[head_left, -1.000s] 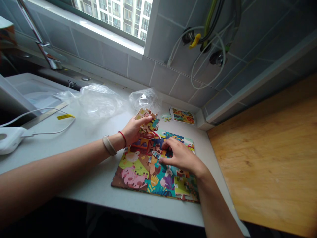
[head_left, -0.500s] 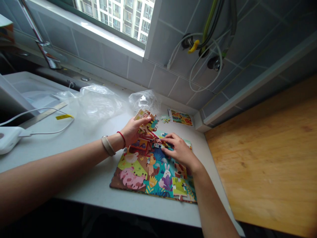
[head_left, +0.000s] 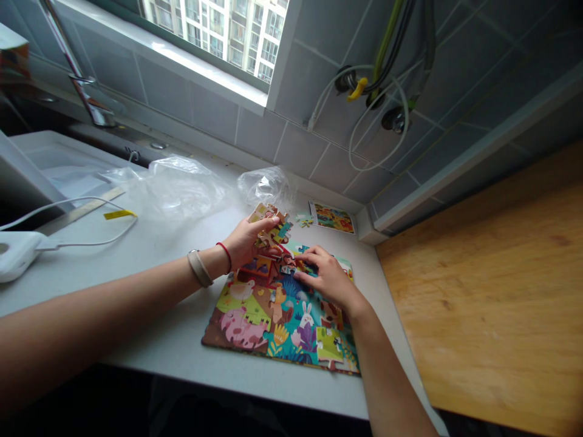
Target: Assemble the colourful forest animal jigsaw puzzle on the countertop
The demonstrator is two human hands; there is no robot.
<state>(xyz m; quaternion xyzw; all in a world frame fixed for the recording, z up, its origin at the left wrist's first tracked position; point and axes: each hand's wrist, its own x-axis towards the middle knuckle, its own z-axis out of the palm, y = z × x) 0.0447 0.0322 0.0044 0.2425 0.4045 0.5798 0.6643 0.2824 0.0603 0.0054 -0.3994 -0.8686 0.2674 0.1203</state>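
Note:
A colourful jigsaw puzzle (head_left: 277,309) with a pig, a hen and a rabbit lies on the white counter. Over its far left part my left hand (head_left: 248,238) grips several loose puzzle pieces (head_left: 272,229), thumb on top. My right hand (head_left: 327,273) is low over the puzzle's middle, its thumb and fingertips at a puzzle piece (head_left: 288,263) showing a small figure. That piece looks slightly tilted against its neighbours. A green piece (head_left: 330,346) sits on top of the puzzle near its front right corner.
Behind the puzzle lie a picture card (head_left: 334,217) and a few pale pieces (head_left: 303,220). Crumpled clear plastic bags (head_left: 186,185) are along the back. At the left are a white charger (head_left: 20,256) with its cable and a faucet (head_left: 79,79). A wooden board (head_left: 492,279) borders the right.
My right fingertips and the piece at them have shifted slightly to the left. My left hand keeps its hold on the loose pieces, almost unmoved.

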